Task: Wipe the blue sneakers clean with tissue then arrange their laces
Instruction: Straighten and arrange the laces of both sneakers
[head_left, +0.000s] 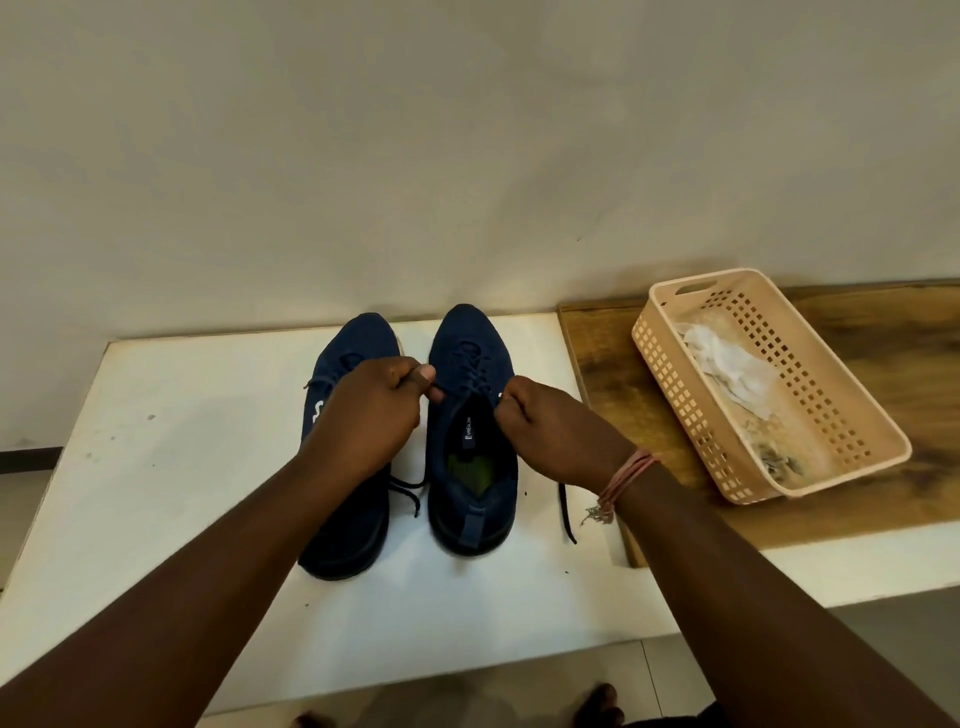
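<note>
your two blue sneakers stand side by side on the white bench (182, 467), toes pointing away from you toward the wall. the left sneaker (353, 343) is partly hidden under your left forearm; the right sneaker (470, 457) shows its open collar and a green insole. your left hand (369, 415) hangs over the gap between the shoes with its fingers curled, thumb and fingers pinching a dark lace (439, 387) of the right sneaker. your right hand (561, 436) sits at the right edge of that shoe's collar, fingers curled in too; it seems to hold the other lace end, though the grip itself is hidden behind the knuckles. a loose lace end (566, 512) trails on the bench just right of the right sneaker's heel, and more lace (408, 491) lies between the two heels. a thread band (623, 475) circles your right wrist. to the right, on a wooden board (857, 332), a beige perforated basket (670, 364) holds crumpled white tissue (727, 358).
</note>
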